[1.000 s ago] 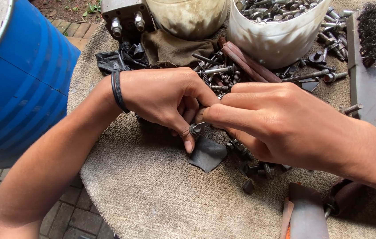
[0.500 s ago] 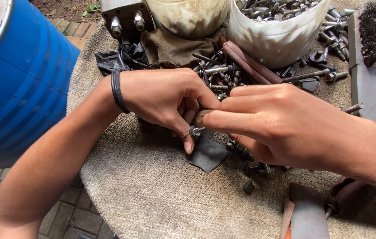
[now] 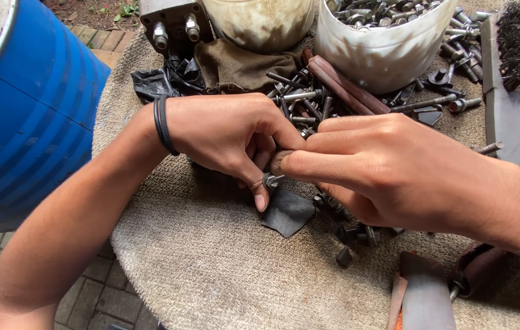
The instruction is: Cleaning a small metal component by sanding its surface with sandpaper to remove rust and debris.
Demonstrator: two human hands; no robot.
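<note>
My left hand [image 3: 229, 137], a black band on its wrist, pinches a small bolt with a nut [image 3: 270, 180] between thumb and fingers. My right hand [image 3: 382, 171] meets it from the right, its fingertips closed on the same bolt's other end. Both hands hover just over a burlap-covered round surface [image 3: 211, 263]. A dark scrap of rubber [image 3: 287, 212] lies directly under the bolt. Behind and below my hands lies a loose heap of bolts and nuts [image 3: 309, 101].
A blue drum [image 3: 27, 116] stands at the left. At the back stand a white tub of bolts [image 3: 382, 49], a dirty pail [image 3: 260, 24] and a metal part [image 3: 171, 24]. A wire brush [image 3: 510, 67] lies right; flat rusty pieces [image 3: 425, 296] lie near the front.
Both hands stay together on the small bolt; the fingers shift slightly around it. Nothing else has moved.
</note>
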